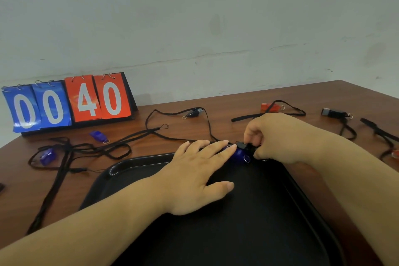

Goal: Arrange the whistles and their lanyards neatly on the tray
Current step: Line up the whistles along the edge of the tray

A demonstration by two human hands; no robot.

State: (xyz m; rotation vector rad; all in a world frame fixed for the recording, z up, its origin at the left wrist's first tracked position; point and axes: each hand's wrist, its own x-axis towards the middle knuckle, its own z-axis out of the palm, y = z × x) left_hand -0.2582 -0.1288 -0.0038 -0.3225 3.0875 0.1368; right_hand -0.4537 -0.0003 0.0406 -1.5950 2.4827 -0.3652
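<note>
One blue whistle [238, 153] lies at the twelve o'clock rim of the black tray [133, 162], its metal ring turned toward five o'clock; no other whistle shows on the tray. The left hand [194, 170] lies flat with straight fingers, their tips pressing on the whistle's near end and on the cord beside it. The right hand [274, 136], at one o'clock, is curled, its fingertips pinching a black piece [246, 146] that touches the whistle; whether this is a clip or a second whistle I cannot tell. The two hands almost meet there. Outward on the wooden table [226, 101], a second blue whistle [98, 135] and a third blue whistle [47, 156] lie at ten o'clock among tangled black lanyards [97, 149], a black whistle [193, 112] at twelve, an orange whistle [268, 107] at one and a grey-tipped whistle [332, 112] at two. A flip scoreboard [67, 101] reading 00 40 stands at eleven. The main risk, I judge, is the cord running off the rim toward that tangle: a pull could tighten the knot or drag loose whistles. The whistle, so close to the raised rim, could also slip back onto the table if the flat fingers ease.
</note>
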